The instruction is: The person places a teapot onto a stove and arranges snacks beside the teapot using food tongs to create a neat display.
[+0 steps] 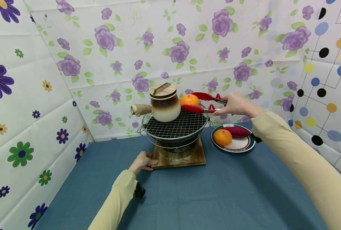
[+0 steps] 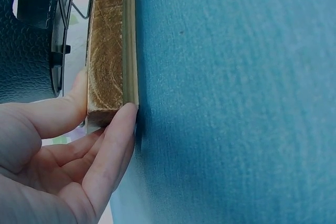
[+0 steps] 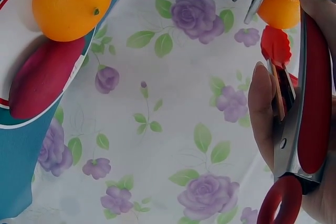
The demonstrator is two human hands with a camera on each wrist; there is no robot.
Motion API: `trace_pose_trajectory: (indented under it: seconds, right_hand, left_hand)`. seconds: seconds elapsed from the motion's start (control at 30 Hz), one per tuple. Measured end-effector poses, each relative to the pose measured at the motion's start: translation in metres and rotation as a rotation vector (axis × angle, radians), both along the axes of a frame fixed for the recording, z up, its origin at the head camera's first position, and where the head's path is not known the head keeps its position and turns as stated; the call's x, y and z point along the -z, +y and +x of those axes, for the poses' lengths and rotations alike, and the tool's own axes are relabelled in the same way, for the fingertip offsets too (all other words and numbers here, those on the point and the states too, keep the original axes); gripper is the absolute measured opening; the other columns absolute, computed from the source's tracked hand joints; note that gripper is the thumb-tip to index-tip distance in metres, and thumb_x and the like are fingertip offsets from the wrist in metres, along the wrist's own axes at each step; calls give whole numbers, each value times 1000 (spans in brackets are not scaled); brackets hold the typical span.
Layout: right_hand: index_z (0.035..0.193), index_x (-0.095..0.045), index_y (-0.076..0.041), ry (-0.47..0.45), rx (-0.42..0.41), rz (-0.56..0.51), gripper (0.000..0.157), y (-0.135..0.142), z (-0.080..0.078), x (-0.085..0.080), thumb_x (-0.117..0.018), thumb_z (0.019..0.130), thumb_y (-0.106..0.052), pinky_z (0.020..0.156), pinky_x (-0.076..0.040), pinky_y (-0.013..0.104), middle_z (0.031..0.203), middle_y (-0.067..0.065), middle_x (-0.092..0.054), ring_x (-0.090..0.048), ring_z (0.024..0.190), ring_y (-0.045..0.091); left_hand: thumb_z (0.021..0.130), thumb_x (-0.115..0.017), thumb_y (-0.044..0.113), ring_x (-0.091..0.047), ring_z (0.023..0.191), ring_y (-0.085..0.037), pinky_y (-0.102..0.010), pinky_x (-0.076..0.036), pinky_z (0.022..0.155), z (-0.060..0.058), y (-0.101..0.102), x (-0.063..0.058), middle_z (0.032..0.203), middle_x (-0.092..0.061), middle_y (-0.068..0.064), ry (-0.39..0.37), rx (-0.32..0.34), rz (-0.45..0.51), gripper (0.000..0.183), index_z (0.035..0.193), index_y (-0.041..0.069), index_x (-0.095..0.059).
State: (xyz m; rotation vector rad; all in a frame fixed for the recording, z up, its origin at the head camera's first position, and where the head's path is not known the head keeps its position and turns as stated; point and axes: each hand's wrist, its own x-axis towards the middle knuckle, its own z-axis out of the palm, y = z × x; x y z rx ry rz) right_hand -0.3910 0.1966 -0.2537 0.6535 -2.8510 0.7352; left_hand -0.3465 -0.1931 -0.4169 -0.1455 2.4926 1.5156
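Note:
My right hand (image 1: 236, 103) grips red-tipped tongs (image 1: 194, 109) by their handles. Between the tong heads is an orange (image 1: 189, 100), held over the right rear of the round grill (image 1: 176, 127), close beside a clay pot (image 1: 167, 111). That pot has a wooden lid and a rope-wrapped side handle, and it sits on the mesh. Down at the front left, my left hand (image 1: 143, 160) holds the corner of the wooden board (image 1: 197, 156) under the grill. In the left wrist view, the thumb lies at the board's top and a fingertip at its lower edge.
Right of the grill, a rimmed plate (image 1: 231, 151) bears a second orange (image 1: 223, 137) and a purple-red sweet potato (image 1: 236, 131). Wire handles (image 1: 140, 130) stick out from the grill's sides. Flowered cloth (image 1: 116, 80) hangs behind the blue-covered table (image 1: 187, 198).

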Motion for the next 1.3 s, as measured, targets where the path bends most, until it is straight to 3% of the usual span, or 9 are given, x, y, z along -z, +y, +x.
trace_pose_trajectory:
  seconds: [0.57,0.67,0.8,0.93,1.1,1.3]
  right_hand:
    - [85,-61,-4,-2,-25,-12,46,10,7,1,-77,69,-44,47,-49,31,62,3,-60,-52,49,23]
    - [90,-61,-3,11,-25,-15,48,12,10,0,-77,69,-44,45,-48,31,60,5,-57,-52,48,25]
    - [91,-61,-3,46,2,-8,49,16,14,-2,-78,68,-43,42,-42,29,56,7,-50,-48,46,23]
    - [78,-56,-4,75,46,-27,49,23,22,-3,-78,66,-47,43,-37,30,55,6,-44,-43,46,21]
    - [75,-53,-4,131,96,-28,52,33,31,-2,-76,66,-50,45,-35,31,57,7,-40,-39,49,22]
    - [91,-58,0,123,121,-35,58,46,43,-1,-75,68,-50,44,-38,31,63,9,-44,-41,50,22]
  left_hand:
    - [82,-66,-1,-55,89,-36,-36,-54,63,1,-1,-1,116,-43,-33,20,18,-2,52,122,-19,-38]
    - [82,-66,0,-56,88,-35,-37,-54,63,2,-1,-1,115,-43,-34,27,23,2,52,122,-20,-38]
    - [82,-67,1,-57,85,-34,-38,-54,62,3,-2,1,114,-44,-33,36,29,9,52,121,-20,-39]
    - [82,-67,1,-58,82,-33,-38,-54,62,3,-2,1,113,-44,-33,43,31,10,52,120,-20,-39]
    - [81,-67,0,-58,84,-33,-37,-55,62,4,-1,-1,110,-46,-32,40,19,3,52,120,-20,-39]
    - [81,-68,0,-58,83,-33,-36,-55,61,2,-2,1,113,-45,-32,35,13,3,54,121,-20,-39]
